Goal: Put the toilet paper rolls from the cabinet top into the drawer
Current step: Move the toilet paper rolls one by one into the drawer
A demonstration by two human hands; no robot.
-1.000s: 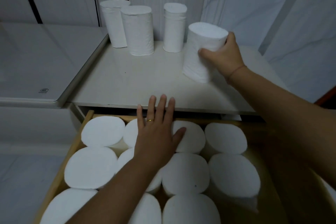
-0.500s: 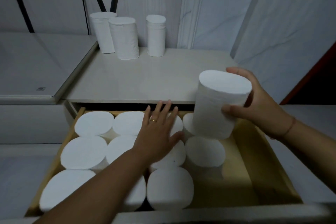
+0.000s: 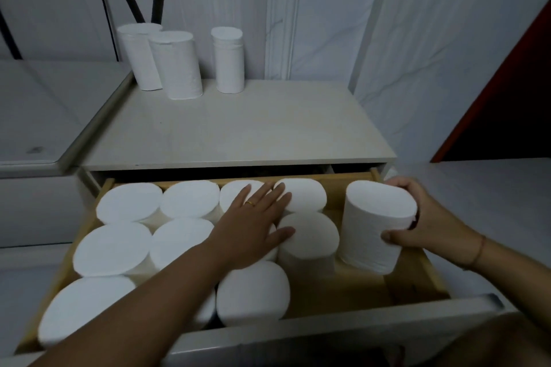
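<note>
Lowered into the drawer (image 3: 417,283), the roll (image 3: 376,226) sits gripped in the right hand (image 3: 423,223); left hand (image 3: 253,226) lies spread flat on packed rolls (image 3: 119,250); next, seat it in the right-hand gap

Three rolls (image 3: 179,65) stand at the cabinet top's (image 3: 238,134) back-left; more fill the drawer (image 3: 417,277) in front.

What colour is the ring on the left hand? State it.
Gold; the thin metal ring on the left hand shows best in the head view.
</note>
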